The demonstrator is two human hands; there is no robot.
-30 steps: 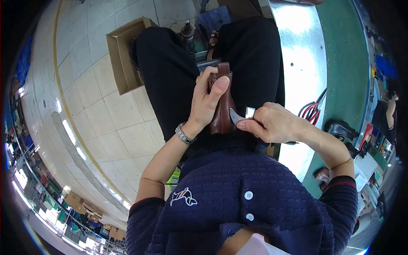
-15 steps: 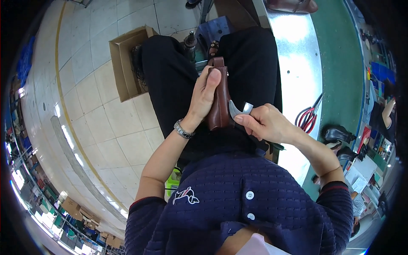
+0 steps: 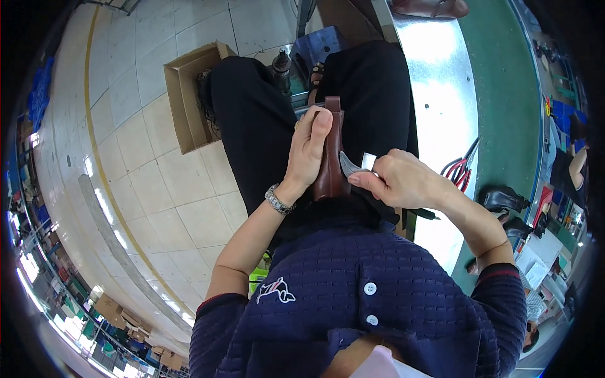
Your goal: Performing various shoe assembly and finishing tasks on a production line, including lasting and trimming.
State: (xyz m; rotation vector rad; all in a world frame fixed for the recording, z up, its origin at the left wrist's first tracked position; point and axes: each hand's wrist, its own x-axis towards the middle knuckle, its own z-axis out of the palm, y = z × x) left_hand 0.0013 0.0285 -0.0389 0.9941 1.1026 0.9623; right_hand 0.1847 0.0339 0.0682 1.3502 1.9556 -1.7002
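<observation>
Brown leather piece (image 3: 336,154), long and shoe-like, is standing roughly lengthwise over my lap, between my black-trousered thighs (image 3: 375,94). My left hand (image 3: 305,151) is gripping it from the left, the thumb lying along its upper part and covering some of the surface; a short strap-like end is showing above the thumb. My right hand (image 3: 406,181) is grasping a curved metal tool (image 3: 353,167), whose hooked tip is lying at the right edge of the piece; whether it is pressing in, I cannot tell. My fingers are hiding the tool's grip.

Surroundings: to the right, a shiny metal table (image 3: 441,82) is running alongside my thigh, close to my right forearm. Red-handled scissors (image 3: 464,170) are lying near its far edge, and a brown leather article (image 3: 430,7) is resting at its top end. Beyond, a black shoe (image 3: 502,197) is sitting on a green surface (image 3: 507,82). Farther right, another person's bare arm (image 3: 577,169) is showing.

Ahead, a blue object (image 3: 317,47) and a dark upright metal fitting (image 3: 282,69) are standing between my knees, partly blocked by them. To the left, an open cardboard box (image 3: 178,104) is sitting on the tiled floor (image 3: 183,189); my left knee is covering part of it, and dark stringy material (image 3: 210,107) is showing inside.
</observation>
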